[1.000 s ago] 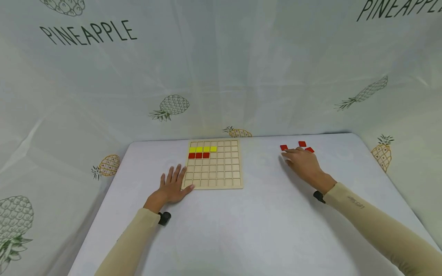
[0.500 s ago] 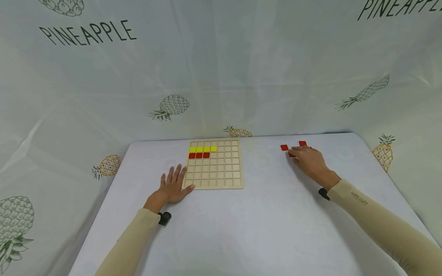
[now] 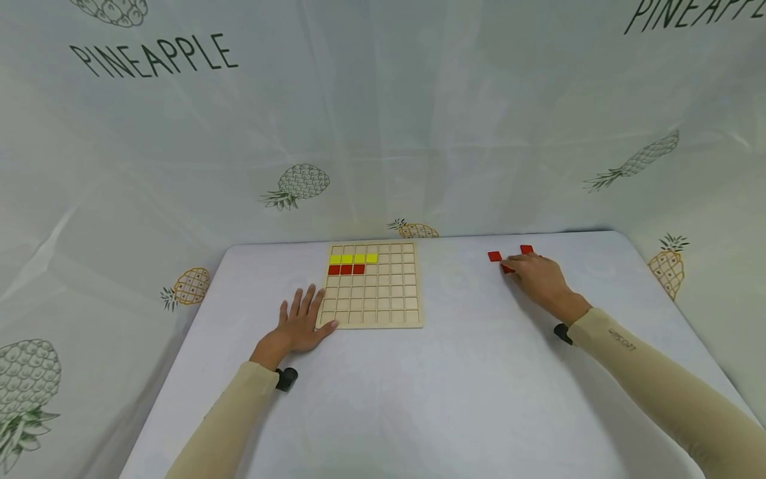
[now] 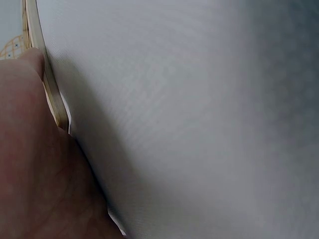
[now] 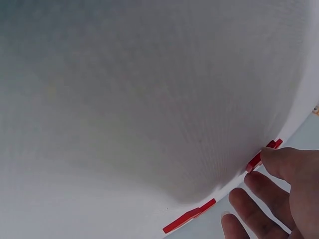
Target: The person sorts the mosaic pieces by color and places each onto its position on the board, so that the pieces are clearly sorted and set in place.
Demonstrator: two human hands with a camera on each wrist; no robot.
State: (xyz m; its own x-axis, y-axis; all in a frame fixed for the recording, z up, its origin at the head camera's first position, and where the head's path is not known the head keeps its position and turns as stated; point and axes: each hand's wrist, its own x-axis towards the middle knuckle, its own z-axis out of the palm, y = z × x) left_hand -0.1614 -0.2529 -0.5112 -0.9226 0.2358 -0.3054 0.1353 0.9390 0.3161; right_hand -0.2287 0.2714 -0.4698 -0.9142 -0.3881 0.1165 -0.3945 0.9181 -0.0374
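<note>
A wooden grid board (image 3: 391, 299) lies on the table, with a row of yellow tiles (image 3: 354, 259) and three red tiles (image 3: 346, 269) below it. My left hand (image 3: 296, 330) rests with spread fingers at the board's lower left corner, the thumb along its near edge. At the right, my right hand (image 3: 541, 283) pinches a small red square tile (image 5: 256, 162) between thumb and index finger, low over the table. Beside it lie a loose red tile (image 3: 494, 256) and another red tile (image 3: 526, 249); a further one is mostly hidden behind the hand.
A white cloth covers the table (image 3: 407, 399). Behind it hangs a pale curtain (image 3: 383, 133) printed with pineapples. The table's far edge runs just beyond the board and the loose tiles.
My right hand has shifted slightly right and nearer, and a red tile now shows at its fingertips. My left hand and the board have stayed put.
</note>
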